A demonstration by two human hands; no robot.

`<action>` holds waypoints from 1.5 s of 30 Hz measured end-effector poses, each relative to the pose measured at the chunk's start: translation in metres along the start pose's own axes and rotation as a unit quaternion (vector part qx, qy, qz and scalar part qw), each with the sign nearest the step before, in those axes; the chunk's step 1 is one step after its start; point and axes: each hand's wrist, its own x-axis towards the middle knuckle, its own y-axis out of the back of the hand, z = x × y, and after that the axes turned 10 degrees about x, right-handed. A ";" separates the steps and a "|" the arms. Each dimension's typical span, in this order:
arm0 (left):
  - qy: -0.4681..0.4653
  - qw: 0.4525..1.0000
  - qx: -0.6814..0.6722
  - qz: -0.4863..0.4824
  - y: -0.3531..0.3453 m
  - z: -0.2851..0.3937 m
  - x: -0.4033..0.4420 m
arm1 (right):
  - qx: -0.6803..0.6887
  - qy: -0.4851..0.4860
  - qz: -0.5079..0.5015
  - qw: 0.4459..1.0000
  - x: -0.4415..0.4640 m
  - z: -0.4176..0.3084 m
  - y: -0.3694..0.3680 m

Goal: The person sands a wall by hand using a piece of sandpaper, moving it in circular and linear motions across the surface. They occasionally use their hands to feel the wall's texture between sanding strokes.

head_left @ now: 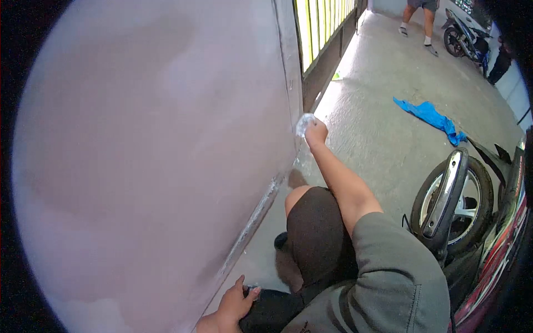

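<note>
My right hand [317, 133] is stretched forward, its fingers closed on a crumpled piece of clear plastic [303, 124]. That plastic is close to the corner where the pale wall [161, 139] meets the metal gate frame; whether it touches the wall I cannot tell. Low in the view, my left hand [236, 304] rests by my knee near the foot of the wall. Its thumb and a finger are apart. A small dark patch with a glint shows between them, too small to make out. White marks run along the wall's bottom edge [250, 228].
A motorbike wheel [482, 191] with its exhaust stands close on my right. A blue cloth or plastic sheet [430, 116] lies on the concrete floor [377, 144]. The barred gate [327, 28] is ahead. Farther back are a person's legs [428, 25] and another motorbike [466, 41].
</note>
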 end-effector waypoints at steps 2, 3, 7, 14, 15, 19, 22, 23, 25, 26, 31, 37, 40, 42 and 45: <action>-0.006 1.000 0.004 0.023 0.002 0.004 -0.004 | 0.071 -0.089 0.050 0.992 0.003 -0.014 0.013; -0.006 0.999 0.007 0.035 0.002 0.005 -0.006 | 0.078 -0.080 0.054 0.992 0.004 -0.021 0.020; -0.014 0.998 -0.048 0.044 -0.018 -0.010 -0.002 | 0.109 -0.037 0.026 0.993 0.007 -0.093 0.043; 0.014 0.999 -0.020 0.034 -0.007 -0.017 -0.002 | 0.120 0.092 -0.193 0.969 -0.092 -0.264 0.048; 0.006 0.999 -0.011 0.049 -0.010 -0.020 0.000 | 0.128 0.104 -0.216 0.962 -0.103 -0.265 0.030; -0.036 0.993 0.003 0.110 -0.014 -0.015 -0.015 | 0.277 0.374 -0.153 0.872 -0.147 -0.273 -0.002; -0.018 0.997 0.002 0.077 -0.026 -0.027 -0.006 | 0.272 0.440 -0.201 0.832 -0.181 -0.301 0.003; -0.017 0.997 -0.015 0.069 -0.032 -0.026 -0.007 | 0.256 0.489 -0.199 0.810 -0.192 -0.302 0.003; 0.038 0.996 0.026 0.074 -0.026 -0.024 -0.015 | 0.244 0.510 -0.204 0.800 -0.206 -0.299 -0.003; 0.044 0.996 0.011 0.076 -0.027 -0.025 -0.017 | 0.239 0.534 -0.193 0.788 -0.211 -0.303 -0.008; 0.011 0.996 -0.027 0.080 -0.028 -0.025 -0.013 | 0.185 0.599 -0.180 0.758 -0.222 -0.324 -0.011; 0.017 0.999 0.004 0.039 -0.019 -0.011 0.001 | 0.215 0.630 -0.209 0.716 -0.244 -0.361 -0.008; 0.018 0.997 0.007 0.073 -0.018 -0.002 0.012 | 0.224 0.651 -0.229 0.687 -0.257 -0.382 -0.006; 0.032 0.995 0.021 0.088 -0.020 0.004 0.025 | 0.234 0.659 -0.238 0.674 -0.263 -0.396 -0.005; 0.078 0.989 0.062 0.108 -0.014 0.008 0.044 | 0.219 0.688 -0.244 0.647 -0.281 -0.417 -0.005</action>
